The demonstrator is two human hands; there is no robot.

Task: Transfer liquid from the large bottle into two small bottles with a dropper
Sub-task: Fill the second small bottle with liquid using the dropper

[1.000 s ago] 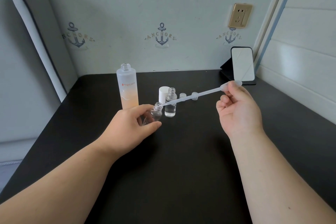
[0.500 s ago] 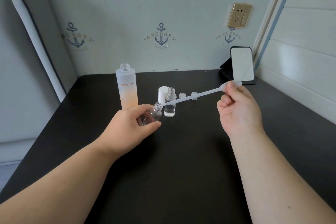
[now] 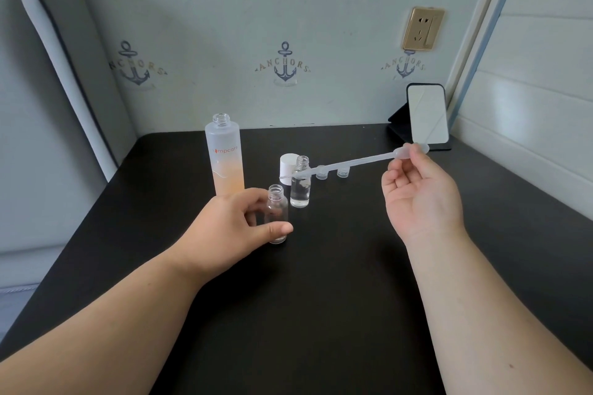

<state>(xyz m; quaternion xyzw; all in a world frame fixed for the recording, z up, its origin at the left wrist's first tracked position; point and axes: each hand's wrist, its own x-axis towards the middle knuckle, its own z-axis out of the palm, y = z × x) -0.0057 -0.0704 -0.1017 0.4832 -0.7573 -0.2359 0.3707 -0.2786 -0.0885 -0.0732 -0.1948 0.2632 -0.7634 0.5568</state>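
Dropper pinched in right hand, small bottle upright in left hand's grip near table centre

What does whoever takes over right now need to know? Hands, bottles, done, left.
Left hand holds the near small bottle upright on the table; it looks nearly empty.
Right hand pinches the dropper by its bulb, tip raised over the far small bottle.
Far small bottle is about half full of clear liquid.
Large bottle stands open behind the left hand, with peach liquid in its lower part.
Left: refill the dropper, fill the near small bottle.
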